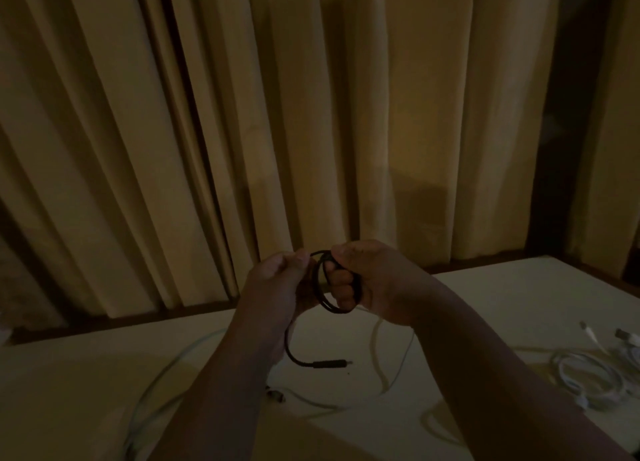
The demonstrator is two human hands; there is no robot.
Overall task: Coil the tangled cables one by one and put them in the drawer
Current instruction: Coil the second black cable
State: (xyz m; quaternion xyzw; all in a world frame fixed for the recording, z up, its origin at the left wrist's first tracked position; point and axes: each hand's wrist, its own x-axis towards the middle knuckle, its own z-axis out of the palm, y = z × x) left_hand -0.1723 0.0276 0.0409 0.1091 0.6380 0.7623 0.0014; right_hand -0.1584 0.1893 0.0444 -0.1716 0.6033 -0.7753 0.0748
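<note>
Coiling black cable (334, 310): right hand (374, 287) curled round loops, left hand (273, 280) pinching strand; wind dangling plug end (329, 363) on evenly.

Coiled cables (588, 374) right on table (502, 287) (curtain (311, 114) behind).

**What I can't make out**

Part of the black cable (320, 289) is buried behind the curled fingers of my right hand (367, 280), and my left hand (273, 280) covers the stretch it pinches. The long white cable (162, 369) slips under my forearms on the bench (502, 298). The white bundle (588, 374) is cut off by the right edge, and its plugs are too dim to name.
</note>
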